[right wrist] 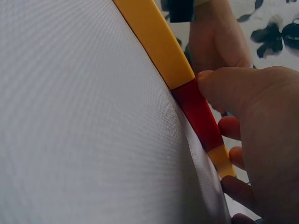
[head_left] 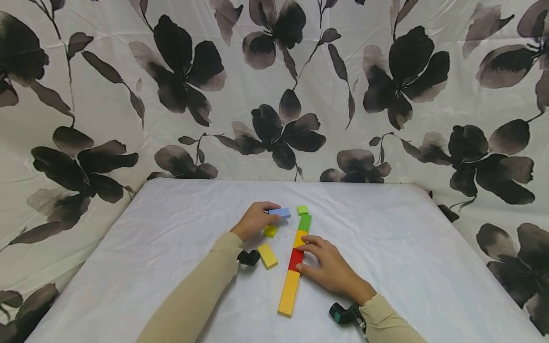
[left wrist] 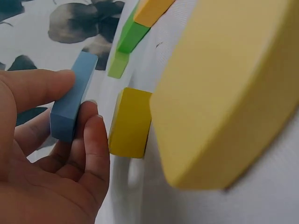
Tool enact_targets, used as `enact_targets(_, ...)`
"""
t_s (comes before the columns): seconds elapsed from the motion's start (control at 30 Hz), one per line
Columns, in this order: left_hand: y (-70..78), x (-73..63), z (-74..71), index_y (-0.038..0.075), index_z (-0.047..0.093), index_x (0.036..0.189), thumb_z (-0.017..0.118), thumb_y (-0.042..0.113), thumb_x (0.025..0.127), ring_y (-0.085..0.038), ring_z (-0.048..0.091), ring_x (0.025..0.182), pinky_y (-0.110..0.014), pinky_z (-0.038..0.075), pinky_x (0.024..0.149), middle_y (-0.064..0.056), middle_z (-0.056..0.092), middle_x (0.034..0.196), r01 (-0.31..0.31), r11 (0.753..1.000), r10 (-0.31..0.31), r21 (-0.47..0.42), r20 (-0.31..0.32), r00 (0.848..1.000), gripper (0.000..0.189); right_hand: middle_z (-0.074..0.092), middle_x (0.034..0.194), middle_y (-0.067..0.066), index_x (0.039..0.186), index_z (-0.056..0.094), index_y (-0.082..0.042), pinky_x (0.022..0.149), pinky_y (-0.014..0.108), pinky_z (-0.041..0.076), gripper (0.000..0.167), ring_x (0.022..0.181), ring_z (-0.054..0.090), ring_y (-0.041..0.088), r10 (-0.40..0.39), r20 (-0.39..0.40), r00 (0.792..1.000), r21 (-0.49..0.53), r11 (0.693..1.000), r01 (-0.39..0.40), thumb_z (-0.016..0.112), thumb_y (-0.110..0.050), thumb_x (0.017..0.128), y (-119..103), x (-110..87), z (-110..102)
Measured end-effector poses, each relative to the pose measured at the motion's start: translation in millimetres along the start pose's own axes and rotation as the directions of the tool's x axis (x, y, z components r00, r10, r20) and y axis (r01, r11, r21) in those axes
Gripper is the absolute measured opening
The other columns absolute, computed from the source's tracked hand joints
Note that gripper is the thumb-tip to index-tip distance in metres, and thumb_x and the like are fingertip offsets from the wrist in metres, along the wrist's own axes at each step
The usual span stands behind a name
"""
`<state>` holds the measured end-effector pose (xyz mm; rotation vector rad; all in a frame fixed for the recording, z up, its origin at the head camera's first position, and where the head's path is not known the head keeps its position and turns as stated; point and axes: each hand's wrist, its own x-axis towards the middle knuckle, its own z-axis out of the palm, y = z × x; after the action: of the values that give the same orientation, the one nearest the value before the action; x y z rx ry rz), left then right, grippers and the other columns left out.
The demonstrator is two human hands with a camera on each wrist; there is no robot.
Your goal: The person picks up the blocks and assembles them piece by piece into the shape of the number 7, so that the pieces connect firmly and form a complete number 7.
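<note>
My left hand [head_left: 253,221] pinches a blue block [left wrist: 74,95] between thumb and fingers, over the far part of the table. To its right runs a line of blocks laid end to end: a long orange one [head_left: 289,293] nearest me, then a red one [head_left: 296,259], a shorter orange one [head_left: 299,237] and a green one [head_left: 305,222]. A small light green block [head_left: 302,209] stands at the far end. My right hand [head_left: 332,267] rests along the line's right side, thumb at the red block and fingertips at the shorter orange block.
Under my left hand lies a small yellow block [head_left: 270,231]. Closer to me is a larger pale yellow block [head_left: 268,256], beside the left wrist camera [head_left: 249,257]. A white cloth [head_left: 171,228] covers the table; a flower-print curtain [head_left: 334,109] hangs behind it.
</note>
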<state>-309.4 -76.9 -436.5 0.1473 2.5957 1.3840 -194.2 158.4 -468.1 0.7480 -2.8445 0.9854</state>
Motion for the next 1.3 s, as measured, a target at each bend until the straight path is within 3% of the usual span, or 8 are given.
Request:
enact_targets(0.33, 1.7, 11.9, 1.6, 0.015, 0.068, 0.13, 0.071, 0.023, 0.093, -0.025, 0.056, 0.103, -0.038, 0.048, 0.093, -0.008, 0.061, 0.127, -0.016, 1.0, 0.015, 0.017, 0.014, 1.0, 0.037, 0.048, 0.147, -0.004, 0.128, 0.068, -0.026, 0.108, 0.052, 0.035, 0.044, 0.136, 0.042, 0.023, -0.008, -0.01, 1.0, -0.008, 1.0, 0.008, 0.07, -0.05, 0.091, 1, 0.2, 1)
enact_targets(0.63, 0.1, 17.1, 4.8, 0.014, 0.067, 0.13, 0.07, 0.023, 0.094, -0.026, 0.054, 0.108, -0.041, 0.047, 0.099, -0.01, 0.058, 0.133, 0.009, 1.0, -0.01, 0.026, 0.017, 1.0, 0.038, 0.047, 0.147, -0.003, 0.128, 0.067, -0.027, 0.108, 0.052, 0.035, 0.045, 0.136, 0.042, 0.023, -0.008, 0.0, 1.0, -0.006, 1.0, 0.008, 0.068, -0.053, 0.091, 0, 0.3, -1)
enact_targets(0.97, 10.8, 23.7, 8.9, 0.011, 0.067, 0.13, 0.07, 0.021, 0.094, -0.027, 0.057, 0.105, -0.038, 0.05, 0.096, -0.01, 0.061, 0.129, 0.023, 0.997, -0.024, 0.077, 0.011, 1.0, 0.037, 0.048, 0.146, -0.004, 0.128, 0.068, -0.027, 0.108, 0.051, 0.035, 0.044, 0.135, 0.042, 0.022, 0.005, -0.004, 1.0, -0.007, 1.0, -0.005, 0.069, -0.053, 0.091, 0, 0.5, -2)
enact_targets(1.3, 14.1, 30.5, 14.9, 0.011, 0.069, 0.127, 0.071, 0.021, 0.093, -0.027, 0.055, 0.112, -0.044, 0.044, 0.104, -0.01, 0.061, 0.131, 0.03, 0.991, -0.03, 0.13, -0.001, 1.0, 0.036, 0.047, 0.146, -0.004, 0.128, 0.067, -0.028, 0.109, 0.052, 0.035, 0.044, 0.135, 0.042, 0.022, -0.001, -0.004, 1.0, -0.006, 1.0, 0.001, 0.068, -0.053, 0.092, 0, 0.3, -1)
